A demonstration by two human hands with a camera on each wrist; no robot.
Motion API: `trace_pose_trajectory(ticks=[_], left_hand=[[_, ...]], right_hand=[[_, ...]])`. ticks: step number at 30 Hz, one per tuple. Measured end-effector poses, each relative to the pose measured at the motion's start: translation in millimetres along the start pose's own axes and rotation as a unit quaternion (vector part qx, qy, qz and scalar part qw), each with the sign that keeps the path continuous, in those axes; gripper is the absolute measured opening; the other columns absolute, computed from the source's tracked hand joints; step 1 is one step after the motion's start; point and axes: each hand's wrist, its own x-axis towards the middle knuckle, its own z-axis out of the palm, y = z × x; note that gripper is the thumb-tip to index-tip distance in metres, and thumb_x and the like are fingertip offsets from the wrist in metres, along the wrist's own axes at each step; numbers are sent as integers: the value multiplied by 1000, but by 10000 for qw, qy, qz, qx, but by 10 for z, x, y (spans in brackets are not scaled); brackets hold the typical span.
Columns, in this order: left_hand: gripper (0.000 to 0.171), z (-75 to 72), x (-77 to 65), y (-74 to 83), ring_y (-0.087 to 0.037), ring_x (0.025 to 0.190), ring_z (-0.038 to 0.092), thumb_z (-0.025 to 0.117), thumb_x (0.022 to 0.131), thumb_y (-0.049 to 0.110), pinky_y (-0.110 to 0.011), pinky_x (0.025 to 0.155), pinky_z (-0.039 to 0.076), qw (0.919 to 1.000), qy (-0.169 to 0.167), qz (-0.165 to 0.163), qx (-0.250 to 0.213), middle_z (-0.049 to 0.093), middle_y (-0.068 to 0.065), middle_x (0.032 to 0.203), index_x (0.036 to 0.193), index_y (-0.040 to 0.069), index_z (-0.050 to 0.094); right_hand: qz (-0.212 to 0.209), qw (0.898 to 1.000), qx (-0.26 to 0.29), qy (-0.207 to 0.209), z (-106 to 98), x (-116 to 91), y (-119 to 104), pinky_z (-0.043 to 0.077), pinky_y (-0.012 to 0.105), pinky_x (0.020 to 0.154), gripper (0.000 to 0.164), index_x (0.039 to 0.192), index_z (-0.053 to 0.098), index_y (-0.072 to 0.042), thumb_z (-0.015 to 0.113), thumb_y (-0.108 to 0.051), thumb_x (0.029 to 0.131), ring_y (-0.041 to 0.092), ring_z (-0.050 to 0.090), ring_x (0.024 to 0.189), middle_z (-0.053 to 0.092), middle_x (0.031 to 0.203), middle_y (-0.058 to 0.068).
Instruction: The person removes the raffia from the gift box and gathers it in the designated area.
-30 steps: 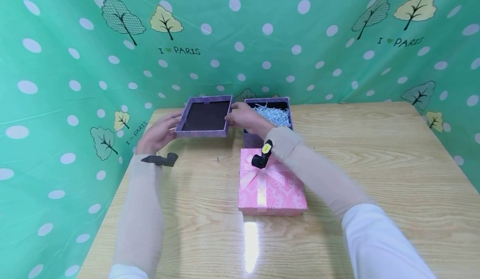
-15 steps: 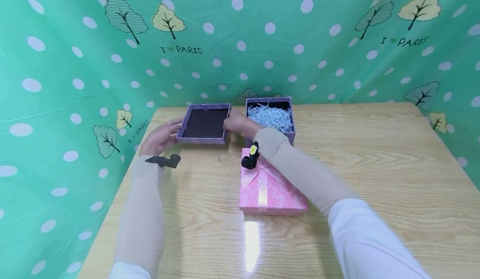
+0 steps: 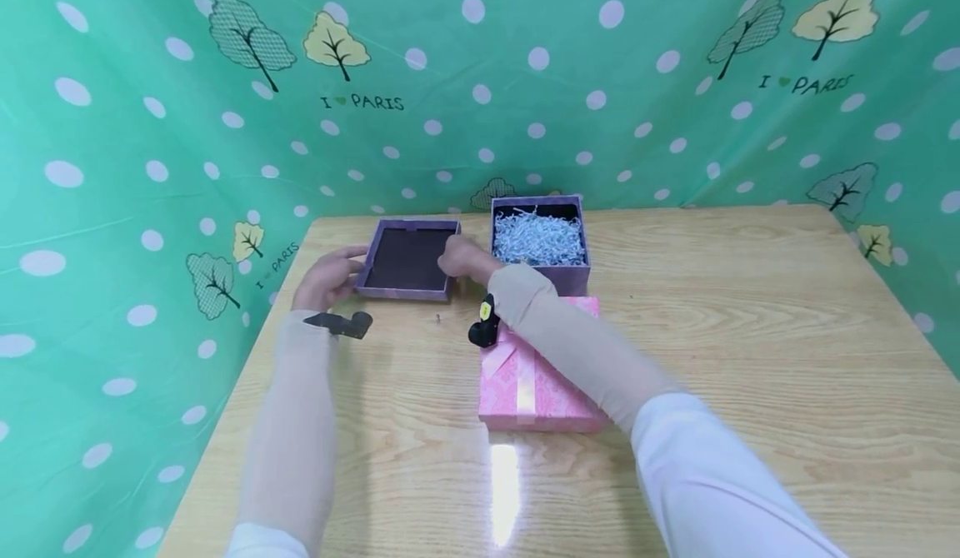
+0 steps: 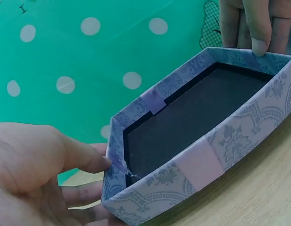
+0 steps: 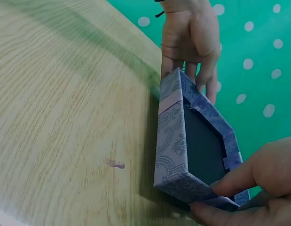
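An upturned purple patterned box lid (image 3: 410,260), black inside with ribbon bands, lies low at the table's back left, between both hands. Whether it touches the table I cannot tell. My left hand (image 3: 327,279) holds its left wall; in the left wrist view the thumb (image 4: 91,160) presses on the rim while the other fingers are outside. My right hand (image 3: 467,258) pinches the opposite wall, thumb and forefinger on either side in the right wrist view (image 5: 258,183). Right of the lid stands the purple box (image 3: 551,279), uncovered, with blue shredded paper (image 3: 538,237) inside.
A pink gift box (image 3: 517,391) with a ribbon bow sits in front of the purple box, partly under my right forearm. A small dark mark (image 5: 115,164) shows on the wooden table (image 3: 750,333). A green dotted cloth (image 3: 525,83) hangs behind.
The lid has come down and slightly toward me, held by both hands. My right hand has shifted left and down with it, showing more of the shredded paper.
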Motion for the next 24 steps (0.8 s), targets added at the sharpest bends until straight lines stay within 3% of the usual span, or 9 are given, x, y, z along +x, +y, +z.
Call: trace_pose_trajectory(ticks=[5,11,16,20,24], left_hand=[[57,22,6,-41,-24,116,53,33,97,1,-31,97,47,9995,108,9,286,41,-17,145,151,16,28],[59,45,-36,-31,-22,111,51,30,95,-2,-35,101,45,9990,143,49,411,40,-20,142,152,13,25],[55,60,-45,-18,-24,112,49,31,98,2,-39,103,44,9991,158,106,388,40,-20,143,151,10,25],[54,69,-49,-15,-30,122,46,31,97,4,-43,106,42,9978,234,149,601,39,-22,145,151,6,25],[52,78,-46,18,-35,131,39,34,98,11,-48,110,38,9921,613,144,1081,37,-23,146,149,1,27]], right_hand=[[18,9999,-104,109,56,36,2,55,34,84,18,105,57,3,46,-6,94,25,61,90,59,106,14],[-93,9991,-337,242,92,62,6,50,26,67,16,95,60,0,46,-8,94,18,53,77,61,103,11],[-31,9998,-112,146,84,62,9,46,26,65,24,112,57,3,46,-12,96,19,53,81,58,110,12],[-75,9998,181,96,61,16,-1,53,33,80,40,130,47,5,48,-13,94,24,58,92,54,126,15],[-349,9990,-118,245,11,-73,-65,52,34,88,51,139,39,4,50,-19,95,23,57,95,49,138,16]])
